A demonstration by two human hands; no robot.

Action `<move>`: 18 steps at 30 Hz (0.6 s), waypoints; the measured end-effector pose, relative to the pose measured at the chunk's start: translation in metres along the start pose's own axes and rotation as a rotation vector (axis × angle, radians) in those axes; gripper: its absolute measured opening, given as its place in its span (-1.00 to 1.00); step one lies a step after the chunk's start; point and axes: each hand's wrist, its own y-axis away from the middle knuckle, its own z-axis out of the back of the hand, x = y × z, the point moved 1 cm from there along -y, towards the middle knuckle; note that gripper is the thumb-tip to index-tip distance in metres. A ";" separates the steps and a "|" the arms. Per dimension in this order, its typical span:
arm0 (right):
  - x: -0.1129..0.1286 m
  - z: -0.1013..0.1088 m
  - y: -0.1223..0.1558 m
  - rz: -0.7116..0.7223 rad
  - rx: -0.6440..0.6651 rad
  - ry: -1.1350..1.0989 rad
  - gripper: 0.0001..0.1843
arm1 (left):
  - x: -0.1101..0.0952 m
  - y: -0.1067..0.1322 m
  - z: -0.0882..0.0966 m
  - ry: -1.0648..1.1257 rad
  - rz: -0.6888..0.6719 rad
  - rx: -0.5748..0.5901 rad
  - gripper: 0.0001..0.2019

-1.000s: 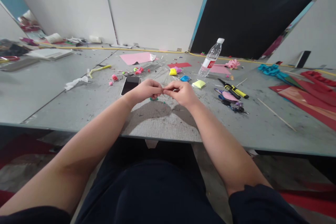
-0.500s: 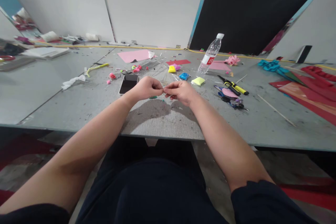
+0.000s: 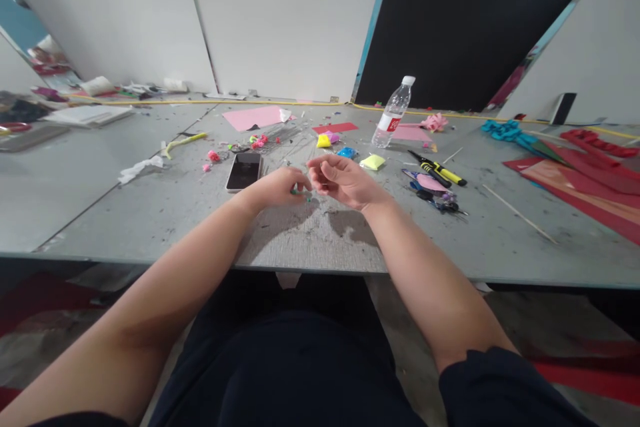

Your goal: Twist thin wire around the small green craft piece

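**A:** What have my hands got?

**B:** Your left hand (image 3: 277, 187) is down on the counter (image 3: 150, 213), a little in from the middle of the near edge. Its fingertips are pinched on one small green piece (image 3: 301, 194) that lies on the surface. Your right hand (image 3: 344, 180) hovers just beside it with the fingers curled in. I cannot tell whether anything sits between them.

**A:** And what's around them? Count it out for me.

**B:** There is one phone (image 3: 243, 170), screen up and dark, just beyond your left hand. Past your right hand are two yellow lumps (image 3: 374, 161) and one blue lump (image 3: 345, 152) between them. One clear bottle (image 3: 393, 113) stands upright farther toward the far edge. One pink sheet (image 3: 253, 117) and one red sheet (image 3: 335, 127) lie flat near that far edge. Toward the right edge you have one yellow-and-black knife (image 3: 440, 172) and one thin wooden stick (image 3: 520, 215). They lie well apart from each other.

**A:** Anything on the left?

**B:** One crumpled white scrap (image 3: 139, 167), toward the left edge.
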 end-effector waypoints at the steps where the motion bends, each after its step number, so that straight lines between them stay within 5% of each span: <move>1: 0.001 -0.002 0.001 0.009 0.034 -0.031 -0.49 | 0.001 0.000 -0.002 -0.018 -0.021 0.013 -0.74; 8: 0.003 -0.004 0.002 0.025 0.053 -0.124 -0.54 | 0.013 -0.002 -0.008 -0.029 -0.038 0.095 -0.73; 18: 0.003 -0.003 0.001 0.038 0.072 -0.211 -0.62 | 0.034 -0.008 -0.016 -0.018 -0.048 0.016 -0.79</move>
